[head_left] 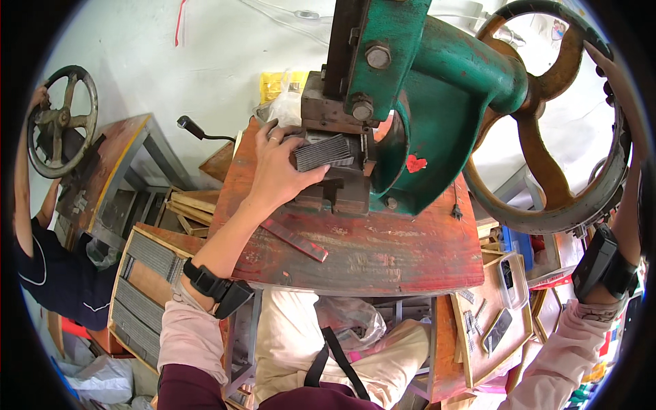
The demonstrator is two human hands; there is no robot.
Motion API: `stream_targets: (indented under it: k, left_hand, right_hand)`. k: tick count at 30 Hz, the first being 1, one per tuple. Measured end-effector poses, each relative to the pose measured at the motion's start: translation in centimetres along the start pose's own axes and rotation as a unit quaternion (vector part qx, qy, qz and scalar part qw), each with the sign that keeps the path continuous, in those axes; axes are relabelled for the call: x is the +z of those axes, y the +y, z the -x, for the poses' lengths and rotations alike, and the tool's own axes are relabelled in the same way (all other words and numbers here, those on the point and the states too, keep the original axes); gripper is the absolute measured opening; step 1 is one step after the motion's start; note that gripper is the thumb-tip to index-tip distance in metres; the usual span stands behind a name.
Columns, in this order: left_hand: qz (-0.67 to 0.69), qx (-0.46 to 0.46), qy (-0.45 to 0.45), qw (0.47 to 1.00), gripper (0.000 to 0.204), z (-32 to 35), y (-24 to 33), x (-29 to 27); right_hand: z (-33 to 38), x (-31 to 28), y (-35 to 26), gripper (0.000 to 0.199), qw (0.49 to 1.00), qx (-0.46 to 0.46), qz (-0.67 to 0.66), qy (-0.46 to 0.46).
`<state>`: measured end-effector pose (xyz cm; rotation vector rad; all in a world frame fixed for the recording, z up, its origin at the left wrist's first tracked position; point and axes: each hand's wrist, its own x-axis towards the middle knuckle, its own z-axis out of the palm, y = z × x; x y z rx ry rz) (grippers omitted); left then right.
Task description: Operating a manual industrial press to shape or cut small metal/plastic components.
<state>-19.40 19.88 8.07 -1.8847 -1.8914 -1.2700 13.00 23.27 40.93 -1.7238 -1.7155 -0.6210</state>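
My left hand [279, 162], a ring on one finger, grips a bundle of thin grey metal strips [322, 153] with its fingers and thumb. It holds them at the dark metal die block [348, 195], under the ram [336, 113] of a green hand press [447, 116]. At the far right edge, my right hand [610, 68] is on the rim of the press's big handwheel [529, 154], its fingers curled round it. Part of that hand fades into the dark rim of the picture. A flat red-and-dark bar [294, 239] lies on the worn wooden bench [383, 256] before the press.
To the left, a wooden tray [147, 311] holds rows of grey strips. Another tray [488, 365] at lower right carries a phone [497, 330], a clear plastic box [514, 280] and loose strips. A co-worker [65, 273] handles another handwheel [63, 121] at far left. A black plug [456, 212] dangles by the press.
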Motion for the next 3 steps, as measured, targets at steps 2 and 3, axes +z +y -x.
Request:
stream_targets:
  k: [2, 3]
  left_hand:
    - [-0.006, 0.023, 0.013, 1.000, 0.054, 0.96, 0.01, -0.89]
    - [-0.017, 0.038, 0.016, 0.999, 0.053, 1.38, 0.05, -1.32]
  right_hand:
    - [0.60, 0.10, -0.56, 0.040, 1.000, 0.009, -0.008, 0.005]
    - [0.87, 0.17, -0.80, 0.040, 1.000, 0.017, -0.015, 0.011]
